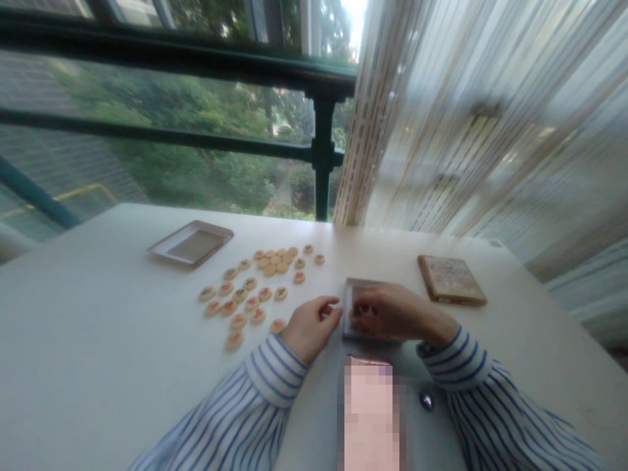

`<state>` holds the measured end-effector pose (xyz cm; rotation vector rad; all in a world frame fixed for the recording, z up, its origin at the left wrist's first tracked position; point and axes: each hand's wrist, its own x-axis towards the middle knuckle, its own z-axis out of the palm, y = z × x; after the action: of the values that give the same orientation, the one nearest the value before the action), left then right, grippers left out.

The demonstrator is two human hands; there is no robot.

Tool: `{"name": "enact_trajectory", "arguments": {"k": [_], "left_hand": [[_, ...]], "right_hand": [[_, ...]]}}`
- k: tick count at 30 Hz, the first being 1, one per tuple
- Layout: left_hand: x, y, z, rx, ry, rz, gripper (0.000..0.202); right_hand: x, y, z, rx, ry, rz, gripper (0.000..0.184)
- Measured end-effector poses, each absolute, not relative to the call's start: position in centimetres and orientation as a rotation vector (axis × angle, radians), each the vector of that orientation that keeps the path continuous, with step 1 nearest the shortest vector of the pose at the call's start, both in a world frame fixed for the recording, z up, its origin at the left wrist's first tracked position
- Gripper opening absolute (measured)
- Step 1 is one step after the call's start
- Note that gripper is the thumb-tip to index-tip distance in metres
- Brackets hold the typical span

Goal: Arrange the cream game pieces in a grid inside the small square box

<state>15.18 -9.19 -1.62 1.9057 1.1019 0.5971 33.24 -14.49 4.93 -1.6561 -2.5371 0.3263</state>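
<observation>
At nine o'clock from box [370,339], held left hand [312,328] empty; with right hand [395,314] inside, grip unclear, probably moved pieces [252,303], next needing care.

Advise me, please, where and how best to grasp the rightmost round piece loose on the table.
Probably pinch the rightmost round piece by opposite sides of its rim, from above: it lies flat, and no neighbour touches its round edge.

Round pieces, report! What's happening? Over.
Right hand at the open box, grip unclear. Left hand beside it, loosely curled. Round pieces spread farther left. Right hand hides part of box's inside.
</observation>
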Motion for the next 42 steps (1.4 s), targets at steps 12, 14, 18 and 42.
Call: {"name": "enact_trajectory", "arguments": {"k": [12,14,18,42], "left_hand": [[15.2,-9.7,-1.0,1.973,1.055,0.553,0.037],[15.2,-9.8,-0.9,1.995,1.058,0.543,0.036],[15.2,-9.8,-1.1,2.034,1.059,0.534,0.036],[15.2,-9.7,-1.0,2.017,1.067,0.540,0.035]], "right_hand": [[33.2,-14.2,3.8,-1.590,-2.571,0.388,0.022],[33.2,-14.1,3.6,-1.584,-2.579,0.394,0.022],[33.2,-14.0,3.3,-1.575,-2.583,0.376,0.022],[33.4,-14.1,4.4,-1.535,-2.591,0.424,0.018]]}}
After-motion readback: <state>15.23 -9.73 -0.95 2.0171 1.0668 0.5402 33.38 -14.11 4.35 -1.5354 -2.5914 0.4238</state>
